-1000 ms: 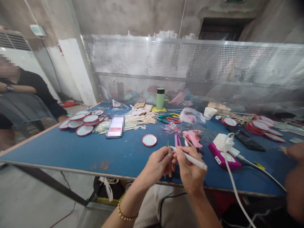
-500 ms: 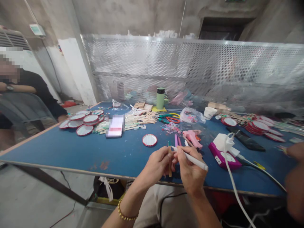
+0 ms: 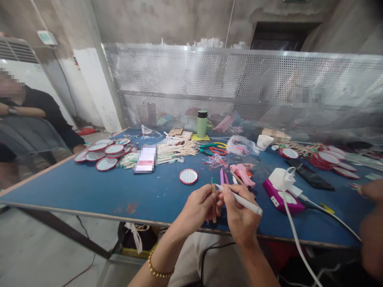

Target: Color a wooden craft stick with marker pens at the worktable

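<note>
My left hand (image 3: 199,207) is closed on a flat wooden stick (image 3: 214,213) with a green upper end, held upright over the table's front edge. A white marker pen (image 3: 247,204) lies in the grip of my right hand (image 3: 242,215), its tip close to the stick's green end. Whether the tip touches the stick I cannot tell. Just beyond my hands rests a round red-rimmed lid (image 3: 188,176) with a pale face. Purple pens (image 3: 222,175) and a pink glue gun (image 3: 243,174) lie ahead of my right hand.
On the blue table (image 3: 89,191) lie stacked red-rimmed discs (image 3: 107,163), wooden sticks (image 3: 179,149), a phone (image 3: 145,158) and pliers (image 3: 214,148). A green bottle (image 3: 202,124) stands behind. At right are a purple power strip (image 3: 278,198) with cables and another person's hand (image 3: 372,191).
My hands, the stick and the pen stay practically where they were. The seated person at the far left has shifted slightly.
</note>
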{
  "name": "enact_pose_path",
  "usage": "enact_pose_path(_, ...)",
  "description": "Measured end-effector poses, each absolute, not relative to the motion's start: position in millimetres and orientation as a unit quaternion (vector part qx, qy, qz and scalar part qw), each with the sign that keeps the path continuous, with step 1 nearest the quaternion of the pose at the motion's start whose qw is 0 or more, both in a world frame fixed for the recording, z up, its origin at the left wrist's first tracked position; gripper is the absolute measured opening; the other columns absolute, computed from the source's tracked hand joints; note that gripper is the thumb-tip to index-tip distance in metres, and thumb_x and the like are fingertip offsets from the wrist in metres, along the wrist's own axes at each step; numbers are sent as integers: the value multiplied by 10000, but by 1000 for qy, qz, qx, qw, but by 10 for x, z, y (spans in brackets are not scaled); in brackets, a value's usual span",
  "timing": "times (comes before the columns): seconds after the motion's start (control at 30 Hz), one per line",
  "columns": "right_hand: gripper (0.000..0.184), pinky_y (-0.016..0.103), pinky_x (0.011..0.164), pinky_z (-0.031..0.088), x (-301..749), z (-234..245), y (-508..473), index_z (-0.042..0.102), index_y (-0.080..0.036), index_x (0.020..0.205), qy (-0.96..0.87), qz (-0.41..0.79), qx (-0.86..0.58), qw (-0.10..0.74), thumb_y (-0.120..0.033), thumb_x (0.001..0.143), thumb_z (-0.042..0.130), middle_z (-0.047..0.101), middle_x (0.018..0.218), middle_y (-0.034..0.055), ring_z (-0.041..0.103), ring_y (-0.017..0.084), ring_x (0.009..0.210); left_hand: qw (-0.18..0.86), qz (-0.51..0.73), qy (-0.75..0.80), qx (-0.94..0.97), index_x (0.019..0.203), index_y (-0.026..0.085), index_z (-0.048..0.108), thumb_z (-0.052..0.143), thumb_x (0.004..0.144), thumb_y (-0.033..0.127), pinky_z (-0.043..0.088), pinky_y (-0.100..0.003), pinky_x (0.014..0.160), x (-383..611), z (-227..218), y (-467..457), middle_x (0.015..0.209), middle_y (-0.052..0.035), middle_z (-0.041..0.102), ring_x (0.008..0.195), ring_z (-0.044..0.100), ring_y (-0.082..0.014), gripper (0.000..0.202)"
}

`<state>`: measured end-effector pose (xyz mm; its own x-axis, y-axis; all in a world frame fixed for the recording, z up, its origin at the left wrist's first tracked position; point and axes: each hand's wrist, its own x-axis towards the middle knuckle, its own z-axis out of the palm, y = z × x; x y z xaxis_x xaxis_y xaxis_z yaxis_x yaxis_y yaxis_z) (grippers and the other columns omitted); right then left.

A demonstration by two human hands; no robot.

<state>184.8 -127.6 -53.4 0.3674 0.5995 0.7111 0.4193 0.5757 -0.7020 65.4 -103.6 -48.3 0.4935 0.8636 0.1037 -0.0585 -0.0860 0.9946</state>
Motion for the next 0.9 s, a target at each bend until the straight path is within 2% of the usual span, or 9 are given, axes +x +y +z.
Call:
enact_pose_path(0.23,183,214,483,529,1857,-537,-1270,674,-191,781,-582,42,-447,678,-277,926,603,672,642,-10,622,114,497,593,388,322,627,774,192,487,509,893,574,362,-214,435,646,-493,-1039,606,14,566,442,480,-90,401)
enact_pose_path(0.47,211,229,517,529,1869,-515,-1267,677,-196,773,-594,11,-462,659,-304,933,592,679,643,3,638,134,550,595,391,320,625,762,195,487,532,880,592,356,-217,441,645,-485,-1042,595,18,558,444,473,-92,417)
enact_pose_path(0.67,205,221,482,527,1861,-539,-1271,674,-191,780,-582,30,-458,671,-305,934,599,673,646,-4,620,118,493,594,389,321,627,780,191,499,519,888,584,363,-216,444,647,-507,-1027,612,13,566,455,476,-92,408)
enact_pose_path(0.9,154,231,524,534,1880,-589,-1247,686,-195,815,-598,19,-453,661,-242,929,593,693,697,2,640,129,551,599,388,319,624,783,193,483,509,891,587,362,-217,440,653,-522,-1025,611,16,559,447,480,-93,409)
